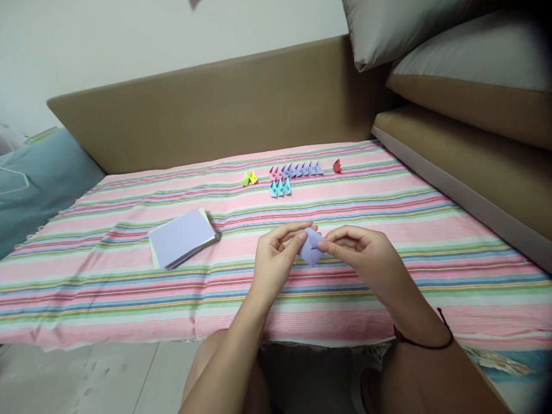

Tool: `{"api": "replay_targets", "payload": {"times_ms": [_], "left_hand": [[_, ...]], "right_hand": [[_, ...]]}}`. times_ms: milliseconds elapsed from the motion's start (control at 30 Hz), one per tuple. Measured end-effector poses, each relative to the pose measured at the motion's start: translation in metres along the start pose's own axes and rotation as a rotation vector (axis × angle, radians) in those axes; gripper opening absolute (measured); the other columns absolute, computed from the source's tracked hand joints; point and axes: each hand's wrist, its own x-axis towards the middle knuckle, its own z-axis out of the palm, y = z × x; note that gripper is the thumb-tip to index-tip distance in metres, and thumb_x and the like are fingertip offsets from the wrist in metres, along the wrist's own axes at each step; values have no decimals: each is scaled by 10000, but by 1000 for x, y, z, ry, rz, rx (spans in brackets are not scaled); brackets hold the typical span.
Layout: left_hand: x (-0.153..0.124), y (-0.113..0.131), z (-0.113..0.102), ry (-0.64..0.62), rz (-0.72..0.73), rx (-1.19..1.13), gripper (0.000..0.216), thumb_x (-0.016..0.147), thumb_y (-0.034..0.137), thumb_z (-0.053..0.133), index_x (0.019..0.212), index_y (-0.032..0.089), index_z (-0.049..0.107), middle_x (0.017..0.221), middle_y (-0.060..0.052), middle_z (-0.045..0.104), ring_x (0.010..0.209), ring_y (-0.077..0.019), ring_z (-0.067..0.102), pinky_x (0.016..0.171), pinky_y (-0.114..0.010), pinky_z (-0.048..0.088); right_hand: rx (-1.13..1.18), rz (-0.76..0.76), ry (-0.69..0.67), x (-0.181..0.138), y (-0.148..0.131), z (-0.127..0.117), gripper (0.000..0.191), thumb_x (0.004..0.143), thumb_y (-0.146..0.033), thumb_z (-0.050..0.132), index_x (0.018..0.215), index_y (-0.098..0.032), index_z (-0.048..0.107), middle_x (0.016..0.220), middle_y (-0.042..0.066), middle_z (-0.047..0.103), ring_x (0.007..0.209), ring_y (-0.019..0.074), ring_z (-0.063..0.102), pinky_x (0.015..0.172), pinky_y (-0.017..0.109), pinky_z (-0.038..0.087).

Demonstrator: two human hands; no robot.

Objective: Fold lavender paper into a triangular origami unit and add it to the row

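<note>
A small folded piece of lilac paper (311, 253) is held between both hands above the striped cloth. My left hand (278, 244) pinches its upper left side, thumb on the front face. At its right edge, the thumb and fingertips of my right hand (360, 244) are closed on a folded flap. A stack of paper sheets (183, 236), lilac on top, lies to the left. Farther back stand small folded paper pieces: a lilac and pink row (297, 170), several turquoise ones (280, 188), two yellow-green ones (249, 178) and a red one (337, 166).
The striped cloth (107, 247) covers a seat with a brown backrest (224, 103) behind it. Cushions (466, 80) are piled at the right. A blue-green cushion (47, 178) stands at the far left. Tiled floor (95, 374) shows below the front edge.
</note>
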Motion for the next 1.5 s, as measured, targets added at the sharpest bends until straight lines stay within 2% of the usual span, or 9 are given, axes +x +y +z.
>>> {"api": "replay_targets", "payload": {"times_ms": [133, 333, 667, 833, 933, 1033, 1167, 1367, 1500], "left_hand": [[-1, 1, 1, -23, -35, -13, 219, 776, 265, 667, 958, 144, 689, 983, -112, 726, 876, -219, 689, 735, -278, 533], [-2, 1, 3, 7, -92, -15, 382, 682, 294, 756, 1020, 150, 652, 943, -116, 735, 816, -239, 699, 637, -276, 539], [-2, -1, 4, 60, -124, 44, 283, 691, 328, 743, 889, 132, 692, 909, -113, 740, 766, -220, 695, 652, -280, 538], [-1, -2, 3, 81, -149, 7, 262, 693, 321, 739, 878, 140, 696, 904, -103, 741, 767, -219, 689, 621, -272, 528], [-1, -3, 2, 89, -142, -34, 249, 681, 295, 749, 867, 138, 695, 874, -96, 743, 786, -225, 690, 667, -289, 533], [-1, -3, 3, 110, -132, -43, 228, 688, 285, 744, 854, 134, 699, 853, -96, 743, 803, -226, 690, 710, -298, 531], [-1, -3, 4, 119, -145, -45, 227, 702, 285, 733, 858, 124, 699, 872, -104, 740, 787, -218, 687, 701, -294, 530], [0, -4, 4, 156, -138, -28, 240, 686, 282, 745, 852, 115, 703, 838, -104, 739, 793, -215, 685, 726, -300, 530], [1, -6, 3, 176, -119, -26, 252, 676, 292, 753, 855, 119, 713, 836, -103, 739, 830, -222, 682, 748, -303, 524]], "right_hand": [[-9, 33, 24, -1, -1, 1, 149, 679, -289, 764, 706, -181, 664, 730, 24, 698, 692, 155, 653, 618, 241, 523], [21, 53, 44, -2, -4, 4, 186, 649, -299, 785, 684, -176, 650, 717, 24, 698, 695, 160, 658, 617, 238, 520], [17, 65, 52, -2, -3, 5, 235, 619, -352, 793, 657, -178, 640, 711, 40, 688, 696, 192, 655, 617, 286, 520], [54, 84, 54, -2, -2, 8, 296, 590, -359, 808, 702, -199, 585, 682, 5, 653, 663, 167, 632, 603, 278, 509], [68, 100, -31, -3, -2, 13, 263, 650, -370, 762, 758, -201, 592, 734, 13, 660, 714, 176, 632, 645, 290, 510], [37, 91, -95, -3, -2, 18, 198, 744, -377, 678, 732, -188, 616, 759, 24, 662, 747, 180, 617, 658, 286, 488], [-34, 70, -44, -3, 0, 21, 216, 773, -382, 650, 699, -181, 618, 733, 18, 654, 692, 166, 588, 625, 280, 461], [-13, 96, -25, -3, 0, 22, 266, 729, -436, 680, 685, -181, 618, 673, 15, 629, 686, 183, 593, 629, 296, 478], [-20, 95, 45, -3, 0, 23, 279, 688, -436, 719, 678, -172, 631, 638, 20, 634, 628, 165, 577, 588, 284, 474]]}}
